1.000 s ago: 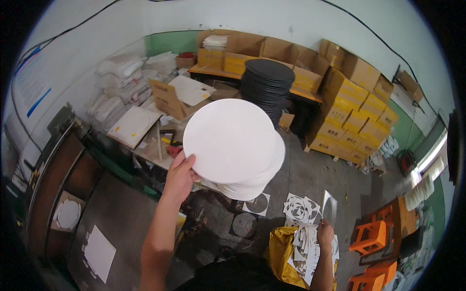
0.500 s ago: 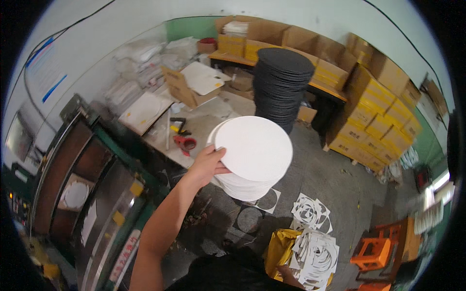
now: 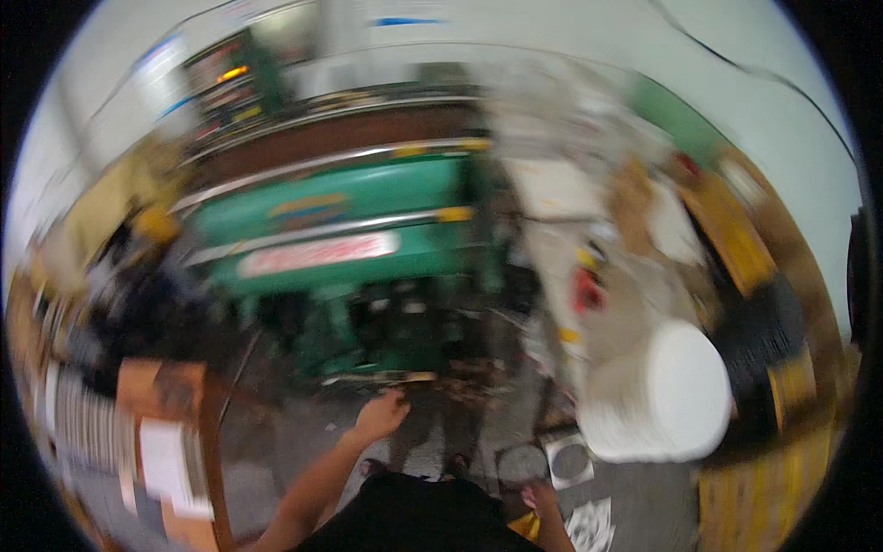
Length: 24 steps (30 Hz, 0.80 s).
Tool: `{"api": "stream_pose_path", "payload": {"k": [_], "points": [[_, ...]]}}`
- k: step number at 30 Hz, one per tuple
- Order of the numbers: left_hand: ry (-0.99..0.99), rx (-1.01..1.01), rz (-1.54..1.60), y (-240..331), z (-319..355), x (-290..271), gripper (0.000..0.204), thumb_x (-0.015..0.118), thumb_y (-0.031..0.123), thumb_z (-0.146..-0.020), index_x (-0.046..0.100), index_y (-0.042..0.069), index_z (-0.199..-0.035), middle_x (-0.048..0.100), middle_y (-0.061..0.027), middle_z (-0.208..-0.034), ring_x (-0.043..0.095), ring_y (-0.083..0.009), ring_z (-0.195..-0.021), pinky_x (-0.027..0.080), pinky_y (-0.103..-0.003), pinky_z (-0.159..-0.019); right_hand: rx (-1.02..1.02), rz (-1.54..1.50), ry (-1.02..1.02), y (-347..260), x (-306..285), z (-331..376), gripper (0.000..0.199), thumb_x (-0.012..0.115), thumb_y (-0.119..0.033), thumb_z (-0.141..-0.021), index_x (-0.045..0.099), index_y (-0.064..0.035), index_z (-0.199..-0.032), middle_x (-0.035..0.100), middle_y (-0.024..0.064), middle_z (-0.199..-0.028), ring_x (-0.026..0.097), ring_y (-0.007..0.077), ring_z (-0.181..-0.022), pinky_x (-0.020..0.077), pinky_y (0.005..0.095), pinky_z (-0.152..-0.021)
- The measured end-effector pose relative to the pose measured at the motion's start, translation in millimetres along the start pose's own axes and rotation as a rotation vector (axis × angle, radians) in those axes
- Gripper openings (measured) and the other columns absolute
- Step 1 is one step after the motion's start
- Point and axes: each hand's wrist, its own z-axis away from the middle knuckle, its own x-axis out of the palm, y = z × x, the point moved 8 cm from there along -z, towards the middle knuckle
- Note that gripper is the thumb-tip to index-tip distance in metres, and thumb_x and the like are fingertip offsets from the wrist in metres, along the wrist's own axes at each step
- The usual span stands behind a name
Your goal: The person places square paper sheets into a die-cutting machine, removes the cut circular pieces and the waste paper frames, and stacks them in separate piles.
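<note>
I'm seeing a white stack of round discs (image 3: 658, 396) sitting plain, no pattern. Machine (image 3: 340, 230) is showing green, with a white strip carrying red marks and yellow tips on its steel rails. Floor (image 3: 303, 432) is reading grey. Black-and-white printed sheets (image 3: 589, 524) are lying on it. Tabletop (image 3: 625, 304) is looking pale beige, with a red item (image 3: 586, 290) on it. Boxes (image 3: 736, 235) are showing yellow-brown. Black stack (image 3: 777, 340) is blurring beside them. Wall is pale green-white.
</note>
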Motion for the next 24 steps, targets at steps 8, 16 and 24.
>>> {"api": "stream_pose_path", "payload": {"k": [8,16,24], "points": [[1.787,-0.776,0.934,-441,447,-82,0.012,0.050,0.008,-0.089,0.058,0.004,-0.096,0.063,-0.0095,-0.076,0.057,-0.0162,-0.060,0.046,-0.030,-0.049,0.048,0.627,-0.258,22,122,-15,0.020,0.052,-0.030,-0.094,0.048,-0.0115,-0.087,0.052,0.0079,-0.079,0.051,0.0216,-0.068,0.0427,0.0354,-0.059],[1.645,-1.476,0.182,-469,618,-157,0.066,0.072,0.040,-0.080,0.053,-0.008,-0.119,0.060,-0.0238,-0.114,0.059,-0.0331,-0.104,0.046,-0.041,-0.090,0.114,0.471,-1.100,-47,301,-46,0.023,0.052,-0.029,-0.095,0.051,-0.0092,-0.083,0.048,0.0048,-0.069,0.044,0.0194,-0.054,0.0371,0.0332,-0.050],[2.018,-0.942,1.355,-540,640,-123,0.050,0.069,0.020,-0.086,0.049,0.013,-0.132,0.064,0.0014,-0.097,0.057,-0.0106,-0.084,0.040,-0.033,-0.066,-0.500,1.202,-0.503,-60,427,75,0.023,0.057,-0.023,-0.094,0.060,-0.0042,-0.108,0.068,0.0126,-0.094,0.067,0.0220,-0.081,0.0537,0.0363,-0.063]]}}
